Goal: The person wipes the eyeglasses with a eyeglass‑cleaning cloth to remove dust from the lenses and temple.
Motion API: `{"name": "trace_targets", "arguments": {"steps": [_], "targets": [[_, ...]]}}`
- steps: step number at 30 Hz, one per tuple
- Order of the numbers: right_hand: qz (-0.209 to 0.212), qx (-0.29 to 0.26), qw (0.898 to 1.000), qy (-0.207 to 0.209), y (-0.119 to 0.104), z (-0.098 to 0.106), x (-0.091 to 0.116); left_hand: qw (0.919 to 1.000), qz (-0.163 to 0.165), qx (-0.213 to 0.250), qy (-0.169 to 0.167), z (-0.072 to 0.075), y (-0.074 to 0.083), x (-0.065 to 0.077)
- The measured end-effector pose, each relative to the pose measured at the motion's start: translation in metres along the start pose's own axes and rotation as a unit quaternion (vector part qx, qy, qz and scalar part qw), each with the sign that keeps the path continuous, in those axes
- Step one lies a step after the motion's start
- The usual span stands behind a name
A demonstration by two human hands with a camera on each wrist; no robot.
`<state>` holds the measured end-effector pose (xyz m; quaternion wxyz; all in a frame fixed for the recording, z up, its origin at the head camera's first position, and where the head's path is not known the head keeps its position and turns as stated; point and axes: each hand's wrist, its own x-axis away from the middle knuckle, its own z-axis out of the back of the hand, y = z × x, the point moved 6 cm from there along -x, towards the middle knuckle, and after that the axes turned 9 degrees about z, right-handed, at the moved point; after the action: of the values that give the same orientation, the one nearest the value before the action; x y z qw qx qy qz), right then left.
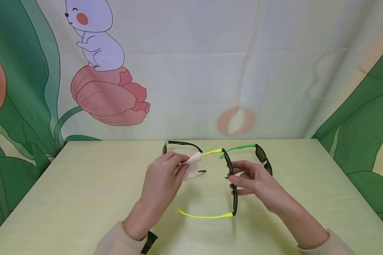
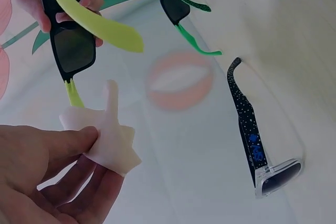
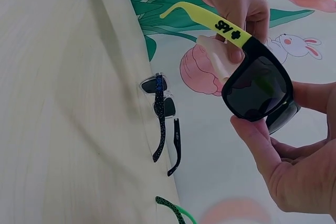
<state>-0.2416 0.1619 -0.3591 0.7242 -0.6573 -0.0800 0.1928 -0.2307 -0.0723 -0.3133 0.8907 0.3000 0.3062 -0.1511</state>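
Observation:
Black sunglasses (image 1: 235, 200) with yellow-green temples are held up above the table. My right hand (image 1: 258, 180) grips them by the front, thumb and fingers around the middle of the frame and lenses. My left hand (image 1: 162, 177) pinches a small pale pink cloth (image 1: 192, 170) between thumb and fingers. In the left wrist view, the far yellow temple (image 2: 75, 95) runs down behind the cloth (image 2: 110, 140), which hides its tip. The near temple (image 3: 210, 20), with black lettering, points free in the right wrist view.
Behind the hands on the pale table (image 1: 99, 191) lie two more pairs: clear-framed sunglasses (image 2: 281, 177) with speckled black temples, and dark sunglasses (image 1: 261, 154) with green temples. A printed curtain (image 1: 191, 81) hangs along the table's back edge.

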Motion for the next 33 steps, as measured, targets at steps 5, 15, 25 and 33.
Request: {"name": "trace_targets", "arguments": {"steps": [5, 15, 25, 33], "targets": [[0.006, 0.006, 1.000, -0.004, -0.001, -0.003, 0.000, 1.0000, 0.000, -0.003, -0.009, -0.003, -0.002, 0.000], [0.024, 0.031, 0.999, -0.012, -0.004, -0.010, -0.002, 0.9995, -0.022, -0.020, -0.007, -0.003, 0.002, -0.002], [0.030, 0.056, 0.998, -0.022, -0.005, -0.015, -0.001, 0.9992, -0.028, -0.027, -0.013, -0.006, 0.009, -0.004], [0.044, 0.089, 0.994, -0.036, -0.007, -0.016, -0.001, 0.9985, -0.041, -0.032, -0.019, -0.007, 0.015, -0.005]]}}
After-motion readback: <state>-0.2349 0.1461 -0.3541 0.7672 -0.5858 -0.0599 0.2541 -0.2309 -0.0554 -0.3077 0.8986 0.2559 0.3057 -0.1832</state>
